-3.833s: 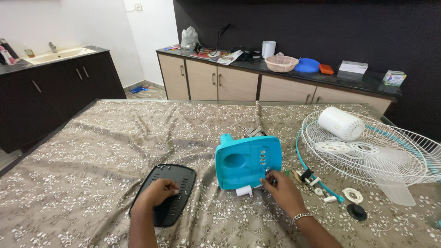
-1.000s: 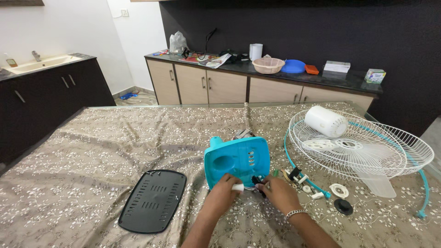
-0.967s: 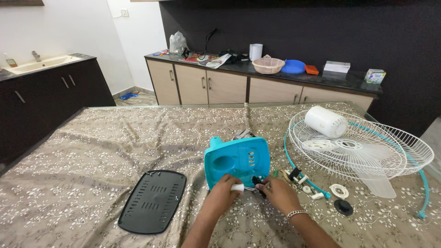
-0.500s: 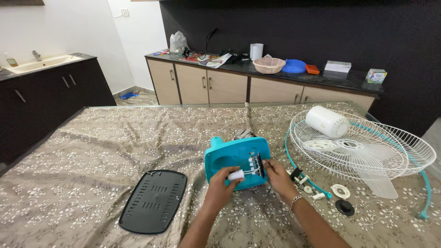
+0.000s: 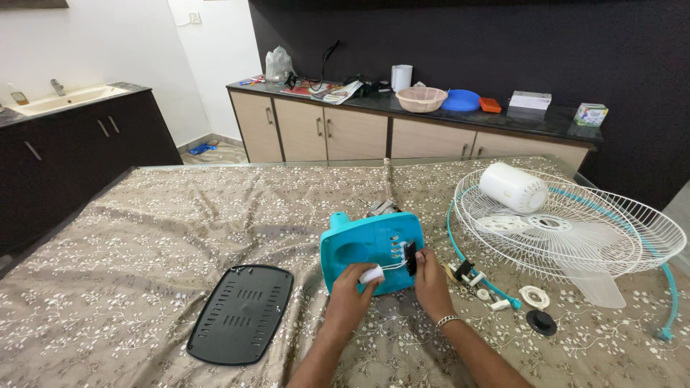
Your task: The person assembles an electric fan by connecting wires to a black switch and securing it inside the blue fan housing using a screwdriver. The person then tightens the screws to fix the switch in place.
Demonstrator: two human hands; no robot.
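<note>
Floral cloth covers the table; at centre frame lies a turquoise housing — the left hand pinches a small white part against it. Beside it, the right hand grips a black switch piece; a black vented plate lies at lower left.

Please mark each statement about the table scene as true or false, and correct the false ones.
1. The left hand holds a small white part at the turquoise housing. True.
2. The right hand holds a black part against the turquoise housing. True.
3. The black vented plate lies on top of the turquoise housing. False: it lies flat on the patterned cloth, to the left of the housing and apart from it.
4. The white cylinder stands on the floor. False: it rests on the white wire fan guard.
5. The right wrist bears a bracelet. True.
</note>
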